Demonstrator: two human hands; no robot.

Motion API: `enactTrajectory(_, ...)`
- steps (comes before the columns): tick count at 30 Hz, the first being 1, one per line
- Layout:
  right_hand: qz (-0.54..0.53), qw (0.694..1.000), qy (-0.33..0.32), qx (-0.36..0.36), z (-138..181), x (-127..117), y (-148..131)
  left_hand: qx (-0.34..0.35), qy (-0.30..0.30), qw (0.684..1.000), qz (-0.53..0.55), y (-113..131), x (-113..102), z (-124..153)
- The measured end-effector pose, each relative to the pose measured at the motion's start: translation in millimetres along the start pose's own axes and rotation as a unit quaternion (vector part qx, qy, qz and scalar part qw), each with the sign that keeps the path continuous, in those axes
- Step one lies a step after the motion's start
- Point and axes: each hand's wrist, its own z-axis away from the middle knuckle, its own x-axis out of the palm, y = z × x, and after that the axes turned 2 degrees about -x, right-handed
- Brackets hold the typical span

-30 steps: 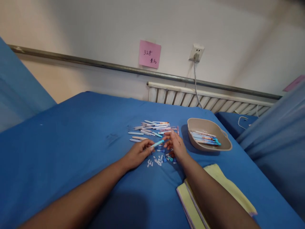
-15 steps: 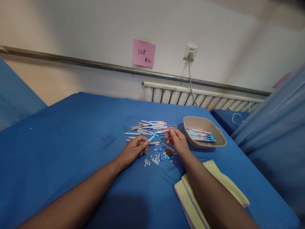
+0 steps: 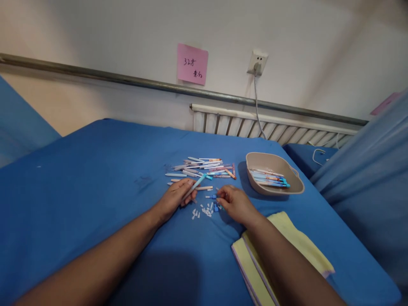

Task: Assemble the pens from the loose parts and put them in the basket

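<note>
My left hand (image 3: 174, 199) rests on the blue cloth and is closed on a light blue pen barrel (image 3: 196, 183) that points up and to the right. My right hand (image 3: 234, 204) lies palm down over a scatter of small pen parts (image 3: 207, 210), its fingertips pinched at a small blue piece by the parts; whether it holds that piece I cannot make out. A heap of loose pens (image 3: 204, 168) lies just beyond both hands. A beige tray (image 3: 288, 188) to the right holds several assembled blue pens (image 3: 270, 178).
The blue-covered table (image 3: 95, 204) runs left and toward me. A yellow folded cloth (image 3: 287, 238) lies under my right forearm. A radiator (image 3: 261, 127), a wall socket with a cable (image 3: 257, 63) and a pink note (image 3: 192, 63) are behind. Blue fabric (image 3: 366, 170) hangs at the right.
My right hand has drawn back from the pen heap and come down onto the small parts. My left hand still holds the light blue barrel, now tilted more upright.
</note>
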Motion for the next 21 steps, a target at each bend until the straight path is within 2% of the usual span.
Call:
enactTrajectory(2, 0.031, 0.999, 0.015, -0.01, -6, 3, 0, 0.001, 0.001, 1.0, 0.01, -1, 0, -1)
enactTrajectory(9, 0.105, 0.994, -0.002, -0.042, -12, 10, -7, -0.036, 0.01, 0.999, 0.005, -7, 1, -2)
enactTrajectory(11, 0.049, 0.998, 0.023, -0.029, -12, 11, -4, -0.025, 0.008, 1.0, -0.01, -9, 0, -2)
enactTrajectory(13, -0.075, 0.995, 0.063, 0.004, -13, 10, 1, -0.012, 0.002, 0.999, -0.034, -11, -1, -2)
enactTrajectory(15, -0.218, 0.97, 0.105, 0.039, -13, 9, 5, -0.003, -0.002, 0.998, -0.061, -12, -1, -2)
enactTrajectory(17, -0.315, 0.939, 0.13, 0.047, -12, 6, 6, 0.006, -0.007, 0.996, -0.085, -12, -1, -2)
enactTrajectory(19, -0.354, 0.924, 0.136, 0.038, -11, 4, 5, 0.016, -0.009, 0.994, -0.106, -11, 0, -1)
enactTrajectory(21, -0.362, 0.923, 0.131, 0.03, -10, 3, 2, 0.027, -0.013, 0.991, -0.131, -10, 0, 0)
